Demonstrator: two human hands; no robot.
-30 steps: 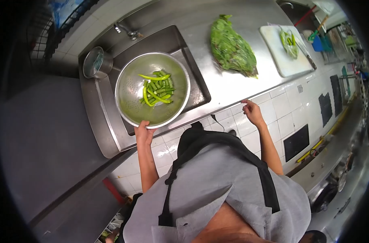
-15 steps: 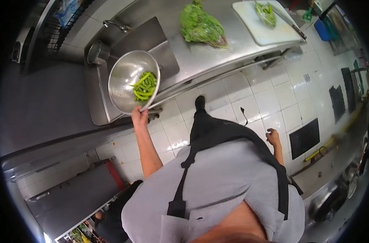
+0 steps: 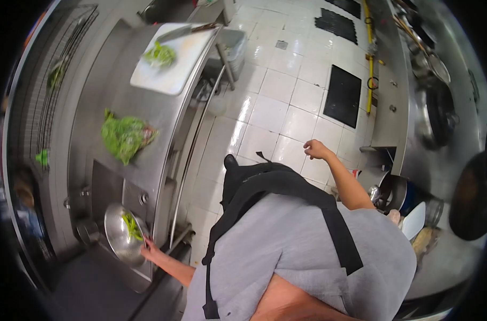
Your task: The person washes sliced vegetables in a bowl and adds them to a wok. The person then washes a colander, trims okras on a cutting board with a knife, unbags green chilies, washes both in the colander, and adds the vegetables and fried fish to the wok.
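Note:
A steel colander (image 3: 118,238) sits tilted at the sink, holding long green pods (image 3: 132,226) that look like beans or chillies. My left hand (image 3: 151,250) is at the colander's near rim, its fingers closed about the edge, though blur softens the detail. Away from the counter, my right hand (image 3: 315,150) hangs over the floor with loosely bent, parted fingers and nothing in it. Leafy greens (image 3: 126,136) in clear wrap lie on the steel counter (image 3: 150,115) beyond the sink.
A white cutting board (image 3: 171,77) at the counter's far end carries a knife (image 3: 192,30) and bagged greens (image 3: 159,54). A small steel pot (image 3: 87,231) stands by the sink (image 3: 105,184). Pans, including a dark one (image 3: 436,115), line the right side. A black mat (image 3: 343,96) lies on the tiles.
My view has turned to the right, so the counter and sink now appear along the left. My left hand remains at the colander's rim. My right arm reaches farther out from my body.

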